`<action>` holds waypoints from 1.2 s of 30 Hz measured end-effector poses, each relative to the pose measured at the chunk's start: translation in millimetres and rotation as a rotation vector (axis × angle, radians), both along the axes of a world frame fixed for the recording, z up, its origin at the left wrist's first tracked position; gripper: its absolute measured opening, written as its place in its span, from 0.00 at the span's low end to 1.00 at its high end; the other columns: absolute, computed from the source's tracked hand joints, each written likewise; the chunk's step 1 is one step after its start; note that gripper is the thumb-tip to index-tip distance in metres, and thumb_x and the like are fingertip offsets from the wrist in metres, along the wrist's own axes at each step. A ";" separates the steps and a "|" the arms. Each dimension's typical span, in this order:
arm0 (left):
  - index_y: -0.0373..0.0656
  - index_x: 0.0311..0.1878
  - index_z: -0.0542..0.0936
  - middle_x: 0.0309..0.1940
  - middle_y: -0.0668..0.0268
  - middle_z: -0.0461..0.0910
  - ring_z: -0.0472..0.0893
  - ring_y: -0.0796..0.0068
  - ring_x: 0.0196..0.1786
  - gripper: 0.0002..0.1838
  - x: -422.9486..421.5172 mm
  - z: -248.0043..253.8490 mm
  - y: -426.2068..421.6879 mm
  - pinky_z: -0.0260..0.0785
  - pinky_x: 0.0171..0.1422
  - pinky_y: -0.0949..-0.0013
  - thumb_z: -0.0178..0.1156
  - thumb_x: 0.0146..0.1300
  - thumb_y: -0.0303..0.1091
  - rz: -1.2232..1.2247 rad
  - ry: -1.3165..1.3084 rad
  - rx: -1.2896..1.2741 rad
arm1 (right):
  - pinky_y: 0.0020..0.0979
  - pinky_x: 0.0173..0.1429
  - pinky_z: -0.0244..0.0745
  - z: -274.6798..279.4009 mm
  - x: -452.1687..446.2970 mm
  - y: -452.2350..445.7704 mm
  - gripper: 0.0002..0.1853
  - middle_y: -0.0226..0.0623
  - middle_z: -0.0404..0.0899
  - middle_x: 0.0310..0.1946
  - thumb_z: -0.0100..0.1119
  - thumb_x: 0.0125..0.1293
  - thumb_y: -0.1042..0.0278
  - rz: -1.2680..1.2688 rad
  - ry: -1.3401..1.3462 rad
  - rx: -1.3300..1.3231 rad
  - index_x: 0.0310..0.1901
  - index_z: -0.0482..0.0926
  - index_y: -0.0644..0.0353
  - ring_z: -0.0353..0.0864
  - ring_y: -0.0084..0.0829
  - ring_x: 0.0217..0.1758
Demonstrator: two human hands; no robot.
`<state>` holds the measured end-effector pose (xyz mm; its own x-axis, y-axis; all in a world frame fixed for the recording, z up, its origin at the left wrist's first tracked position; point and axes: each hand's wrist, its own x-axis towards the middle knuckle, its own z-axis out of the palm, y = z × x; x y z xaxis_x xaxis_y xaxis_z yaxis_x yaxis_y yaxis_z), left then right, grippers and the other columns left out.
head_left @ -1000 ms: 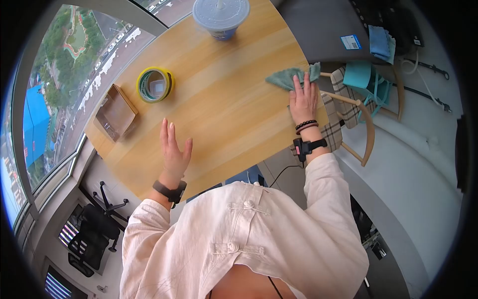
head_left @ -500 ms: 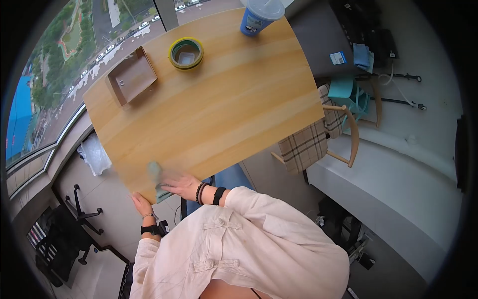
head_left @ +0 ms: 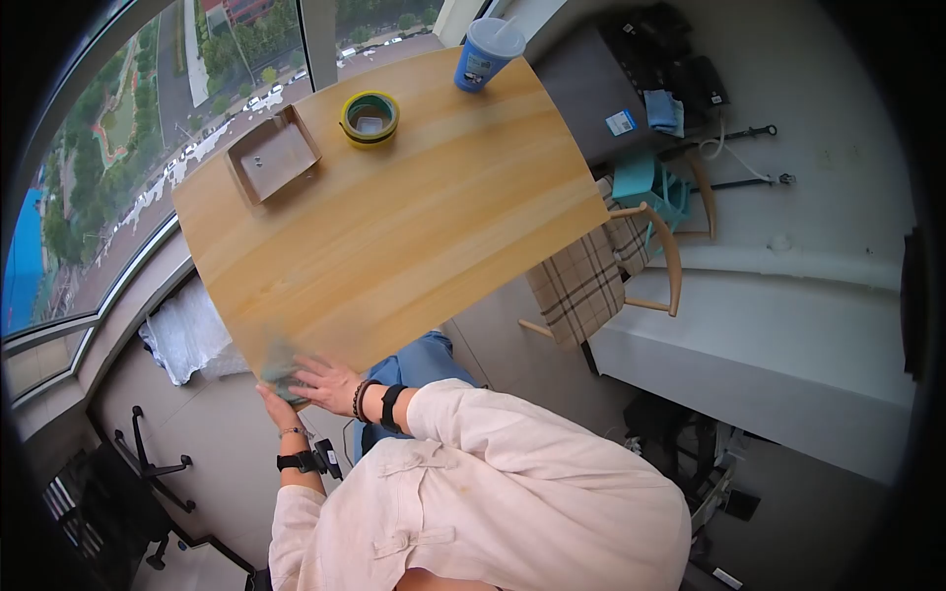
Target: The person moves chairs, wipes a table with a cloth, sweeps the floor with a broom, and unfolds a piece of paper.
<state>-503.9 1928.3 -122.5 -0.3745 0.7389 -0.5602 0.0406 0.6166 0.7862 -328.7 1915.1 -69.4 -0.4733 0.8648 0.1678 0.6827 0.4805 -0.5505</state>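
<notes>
At the near left corner of the wooden table [head_left: 394, 207], my right hand [head_left: 327, 384] lies on a green cloth [head_left: 280, 372], its fingers spread. The cloth is smeared by motion. My left hand [head_left: 280, 406] is at the table's corner, just below the cloth and beside my right fingertips; its fingers are partly hidden, so its grip cannot be made out. Toward the window are an open brown box [head_left: 273, 158] and yellow and green tape rolls [head_left: 371, 120]. A blue cup [head_left: 485, 57] with a clear lid stands at the far edge.
Chairs with plaid seats [head_left: 579, 286] stand against the table's right side, with a turquoise bag [head_left: 652, 192] beyond them. A dark surface at the upper right holds a blue cloth [head_left: 664, 112]. A black office chair [head_left: 103, 502] is at the lower left.
My right hand has moved with the cloth from the table's right edge to its near left corner. My left hand has come down to that corner. The view has shifted.
</notes>
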 end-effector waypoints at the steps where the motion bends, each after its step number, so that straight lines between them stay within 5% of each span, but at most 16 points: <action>1: 0.33 0.52 0.66 0.50 0.57 0.68 0.68 0.65 0.51 0.34 0.3 2.2 0.1 0.58 0.56 0.67 0.31 0.62 0.58 -0.004 -0.006 0.005 | 0.44 0.63 0.45 3.2 5.0 -6.0 0.18 0.29 0.65 0.51 0.53 0.50 0.60 0.114 0.024 0.048 0.46 0.71 0.43 0.50 0.35 0.65; 3: 0.33 0.51 0.67 0.49 0.59 0.69 0.70 0.66 0.49 0.35 2.6 7.8 0.2 0.60 0.55 0.69 0.30 0.62 0.59 0.042 -0.259 0.010 | 0.44 0.62 0.47 2.1 48.1 -15.5 0.19 0.30 0.65 0.50 0.53 0.49 0.61 0.104 -0.031 0.129 0.47 0.71 0.43 0.51 0.34 0.64; 5: 0.33 0.53 0.65 0.51 0.57 0.67 0.68 0.64 0.53 0.34 5.2 9.2 -1.6 0.57 0.58 0.70 0.29 0.63 0.57 0.010 -0.154 -0.055 | 0.46 0.61 0.48 21.3 126.3 -17.0 0.20 0.32 0.65 0.51 0.53 0.50 0.60 -0.122 -0.111 -0.057 0.48 0.70 0.44 0.51 0.34 0.64; 7: 0.35 0.58 0.59 0.57 0.53 0.60 0.60 0.61 0.60 0.33 16.8 12.9 -4.5 0.50 0.61 0.65 0.31 0.63 0.55 -0.144 0.505 0.103 | 0.50 0.61 0.46 27.4 203.8 -22.8 0.23 0.36 0.62 0.54 0.49 0.53 0.58 -0.553 -0.316 -0.207 0.54 0.66 0.45 0.49 0.38 0.65; 8: 0.35 0.58 0.59 0.57 0.53 0.60 0.60 0.61 0.60 0.33 26.4 21.8 -4.9 0.50 0.61 0.65 0.31 0.63 0.55 -0.146 0.505 0.104 | 0.52 0.61 0.44 23.2 244.2 -24.9 0.25 0.38 0.57 0.57 0.47 0.55 0.58 -0.786 -0.397 -0.247 0.56 0.63 0.46 0.47 0.40 0.65; 10: 0.37 0.62 0.51 0.63 0.52 0.49 0.49 0.59 0.65 0.34 53.8 48.5 -0.8 0.42 0.65 0.60 0.34 0.62 0.55 -0.319 1.131 -0.171 | 0.52 0.62 0.43 6.4 326.4 -20.0 0.25 0.42 0.51 0.61 0.45 0.57 0.58 -1.174 -0.415 -0.179 0.58 0.61 0.48 0.46 0.46 0.65; 14: 0.42 0.64 0.49 0.64 0.53 0.45 0.45 0.58 0.66 0.34 138.2 48.1 -1.9 0.38 0.65 0.55 0.36 0.61 0.56 -0.489 1.123 0.225 | 0.50 0.62 0.44 0.3 371.8 17.1 0.23 0.44 0.49 0.62 0.43 0.58 0.58 -1.521 -0.427 -0.164 0.56 0.63 0.50 0.46 0.50 0.64; 18: 0.48 0.65 0.47 0.65 0.54 0.41 0.41 0.56 0.67 0.34 251.9 56.9 5.3 0.35 0.65 0.50 0.36 0.60 0.57 -0.715 0.999 0.215 | 0.53 0.61 0.41 25.3 357.1 -2.6 0.23 0.42 0.53 0.60 0.45 0.56 0.58 -0.527 -0.247 -0.247 0.55 0.64 0.50 0.44 0.46 0.65; 22: 0.50 0.65 0.45 0.66 0.56 0.36 0.36 0.57 0.68 0.36 284.1 44.4 7.8 0.33 0.64 0.47 0.35 0.59 0.60 -0.670 1.270 -0.041 | 0.54 0.62 0.40 24.6 462.5 25.2 0.25 0.40 0.50 0.61 0.45 0.57 0.59 -0.964 -0.336 -0.273 0.58 0.60 0.49 0.42 0.46 0.66; 27: 0.50 0.65 0.44 0.66 0.56 0.36 0.37 0.57 0.68 0.37 292.7 53.2 7.3 0.33 0.65 0.48 0.37 0.57 0.60 -0.647 1.303 -0.101 | 0.46 0.64 0.43 8.9 547.7 174.9 0.26 0.44 0.40 0.64 0.43 0.59 0.57 -0.906 -0.355 -0.206 0.59 0.57 0.52 0.40 0.52 0.65; 31: 0.49 0.65 0.47 0.65 0.55 0.39 0.39 0.55 0.67 0.38 294.5 55.5 8.7 0.34 0.64 0.47 0.39 0.56 0.60 -0.632 1.274 0.047 | 0.44 0.62 0.49 1.7 562.0 283.0 0.28 0.40 0.42 0.64 0.40 0.59 0.52 -0.992 -0.263 -0.321 0.61 0.53 0.45 0.51 0.50 0.61; 36: 0.47 0.64 0.50 0.65 0.54 0.41 0.42 0.55 0.67 0.36 296.5 60.0 11.1 0.35 0.64 0.47 0.39 0.57 0.59 -0.614 1.240 0.045 | 0.36 0.59 0.57 -10.1 589.4 248.7 0.25 0.43 0.53 0.60 0.42 0.60 0.56 -0.843 -0.225 -0.144 0.59 0.58 0.52 0.59 0.47 0.58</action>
